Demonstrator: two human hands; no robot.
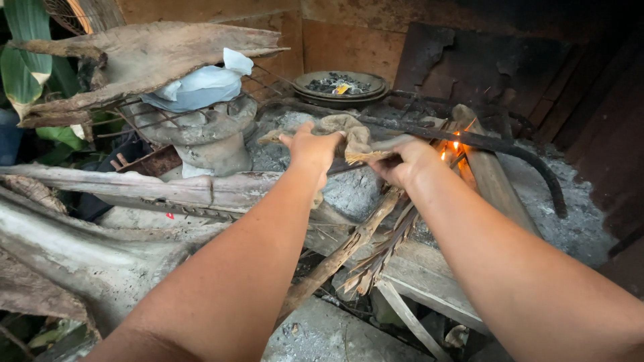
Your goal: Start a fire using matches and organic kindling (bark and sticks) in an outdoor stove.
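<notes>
Seen from above, two bare arms reach forward over a rough hearth of grey ash. The left hand (310, 149) and the right hand (404, 163) together hold a dry, curled strip of palm husk (349, 137), tan and papery, stretched between them just left of a small orange flame (456, 146). The left grip is closed over the strip's near end, with the thumb on top; the right grip is closed around its far end, fingers curled under. The husk hangs above the ash bed (349, 191), close beside the fire but not in it. By the look of it, the step in hand is feeding or tearing kindling; bringing the husk to the flame would call for a short move to the right, keeping fingers away from the heat. A split log (490, 175), pale and square-edged, lies across the fire, and a curved black iron bar (516, 151) arches over it. Thin sticks and dried fronds (376, 251) slope down toward the viewer. To the left stands a stout, grey clay stove (211, 144) with a bluish-white plastic bag (198, 87) on top. Behind, a round, dark metal dish (341, 86) holds charred bits. Weathered grey palm stalks (134, 184) lie along the left.
</notes>
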